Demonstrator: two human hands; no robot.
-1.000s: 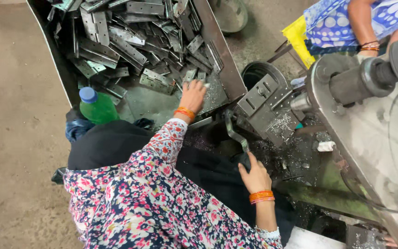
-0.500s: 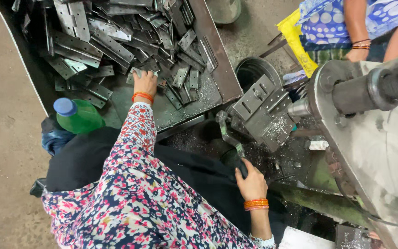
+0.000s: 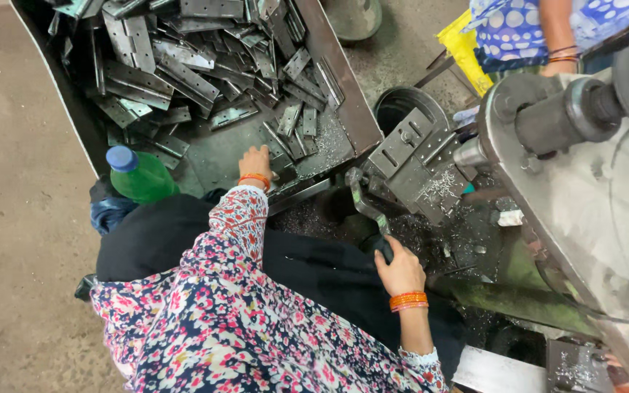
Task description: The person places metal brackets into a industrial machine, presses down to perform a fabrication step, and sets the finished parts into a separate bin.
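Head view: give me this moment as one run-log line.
left hand: on flat grey metal plates in dark steel tray | right hand: gripping bent metal lever handle of press machine | green plastic bottle: beside tray

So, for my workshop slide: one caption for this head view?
Left hand reaches into a tray of metal plates; right hand grips a machine lever.

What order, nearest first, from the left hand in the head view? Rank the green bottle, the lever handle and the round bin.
1. Green bottle: to the viewer's left of the left hand, beside the tray.
2. Lever handle: to the right, its end held by the right hand.
3. Round bin: farther right and up, behind the press fixture.
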